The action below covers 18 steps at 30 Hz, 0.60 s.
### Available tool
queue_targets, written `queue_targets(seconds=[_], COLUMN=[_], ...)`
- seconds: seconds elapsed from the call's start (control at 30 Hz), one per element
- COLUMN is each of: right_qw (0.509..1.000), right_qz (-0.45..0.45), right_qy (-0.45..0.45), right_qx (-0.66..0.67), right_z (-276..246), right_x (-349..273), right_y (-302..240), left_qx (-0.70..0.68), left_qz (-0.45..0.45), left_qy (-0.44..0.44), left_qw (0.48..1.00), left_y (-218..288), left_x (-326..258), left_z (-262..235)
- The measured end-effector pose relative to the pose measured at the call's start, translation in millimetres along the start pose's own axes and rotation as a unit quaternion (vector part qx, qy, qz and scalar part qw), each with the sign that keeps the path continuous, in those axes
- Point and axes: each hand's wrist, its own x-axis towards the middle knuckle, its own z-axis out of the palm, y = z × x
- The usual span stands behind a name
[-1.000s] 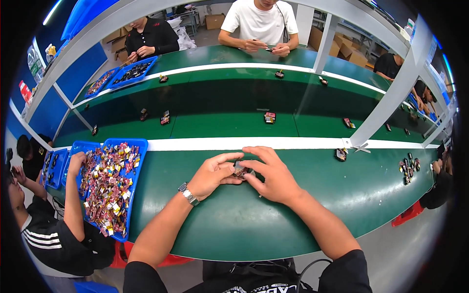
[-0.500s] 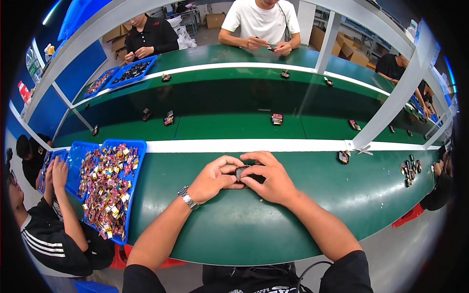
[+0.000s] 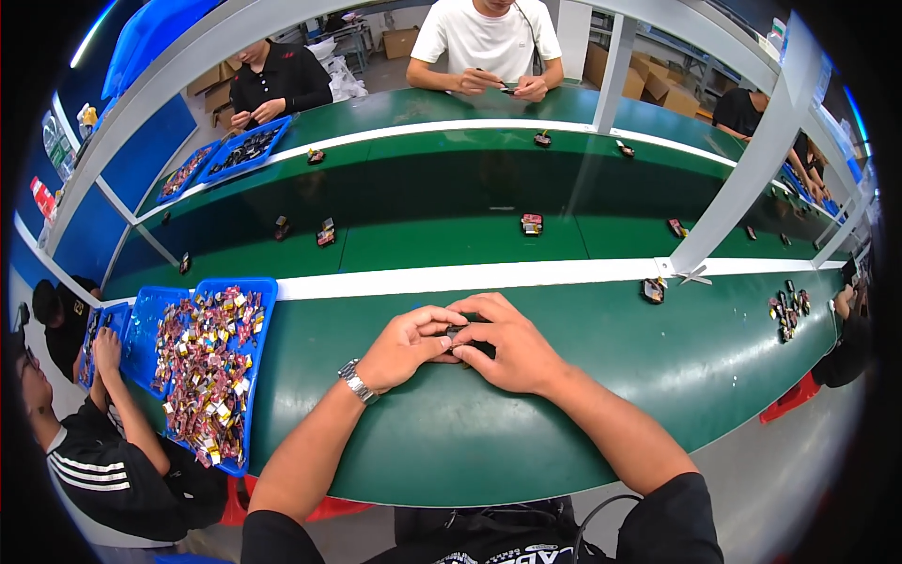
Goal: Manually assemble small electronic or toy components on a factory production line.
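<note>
Over the green worktop [image 3: 413,437], both of my hands close round one small black casing [image 3: 455,332], most of it hidden by my fingers. My left hand [image 3: 406,346], with a metal watch [image 3: 357,381] on its wrist, grips the casing from the left. From the right, my right hand [image 3: 507,340] pinches it between thumb and fingers. To the left, a blue tray [image 3: 266,324] holds a heap of small red, white and yellow electronic parts [image 3: 211,376]. At the right lies a small assembled unit [image 3: 653,290], black with a light part, close to the white rail.
Beyond the white rail [image 3: 395,280] runs a green belt [image 3: 451,246] bearing several small units, one of them red and black [image 3: 532,225]. A grey post [image 3: 742,164] rises at the right. More units [image 3: 787,310] lie in a cluster far right. Co-workers sit opposite and at both sides.
My fingers have closed further over the casing, the right thumb and fingers shifting on it, so less of it shows. The whole view has tilted slightly.
</note>
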Motion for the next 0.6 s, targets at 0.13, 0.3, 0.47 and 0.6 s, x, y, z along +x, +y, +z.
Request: queue_targets(seconds=[0.13, 0.3, 0.47, 0.6], right_qw=[0.999, 0.997, 0.997, 0.995], right_qz=[0.019, 0.016, -0.002, 0.002], right_qy=[0.029, 0.065, 0.073, 0.096], right_qx=[-0.02, -0.029, -0.039, -0.036], right_z=[3.8, 10.9, 11.6, 14.7], right_x=[-2.5, -3.3, -3.0, -4.3], right_y=[-0.4, 4.1, 2.2, 4.6], left_qx=[-0.032, -0.027, -0.035, -0.045], left_qz=[0.007, 0.021, 0.016, 0.022], left_qy=[0.008, 0.024, 0.012, 0.015], left_qw=[0.999, 0.999, 0.999, 0.999], left_y=[-2.2, -2.4, -6.1, -5.2], left_x=[0.4, 2.3, 1.1, 2.5], left_z=[0.1, 1.6, -2.5, -0.1])
